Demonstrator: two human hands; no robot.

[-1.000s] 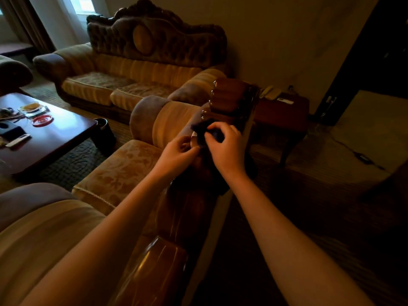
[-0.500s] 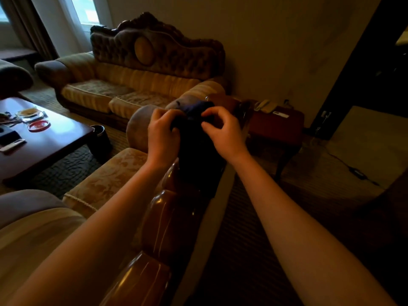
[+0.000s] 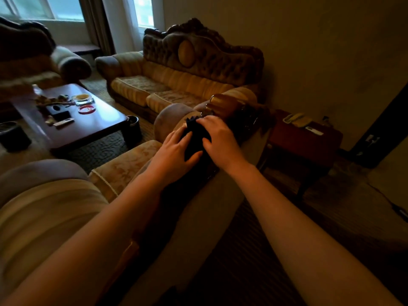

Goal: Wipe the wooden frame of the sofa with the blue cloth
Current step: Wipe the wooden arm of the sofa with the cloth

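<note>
Both hands have dropped since half a second ago: then they pinched the blue cloth [image 3: 195, 138] up in front of the frame, now they press it flat onto the top of the sofa's wooden frame [image 3: 223, 106], and the view has swung to take in more of the room.

At nine o'clock stands the dark table [image 3: 92, 127], carrying a red ring [image 3: 86, 109], a glass dish [image 3: 82, 98] and a remote [image 3: 63, 123]; its near corner ends well apart from the sofa's seat cushion [image 3: 123, 164], with patterned carpet [image 3: 103, 149] open between them. A black bin [image 3: 133, 129] sits just beside that corner.

The left hand [image 3: 174, 151] lies spread, fingers straight, on the cloth's left edge, its thumb reaching across the dark fabric. The cloth sits at the centre, draped over the top rail, its jagged far edge just short of the glossy carved knob of the frame at twelve o'clock. The right hand [image 3: 220, 140] lies at the cloth's right edge, fingers relaxed and bearing down on it, touching the wood beyond.

At one o'clock a second sofa [image 3: 176, 85] lines the wall. At three o'clock a red side table [image 3: 309, 140] with a telephone [image 3: 295, 119] stands near the frame's outer side, with bare floor [image 3: 254, 261] open below the right forearm.
</note>
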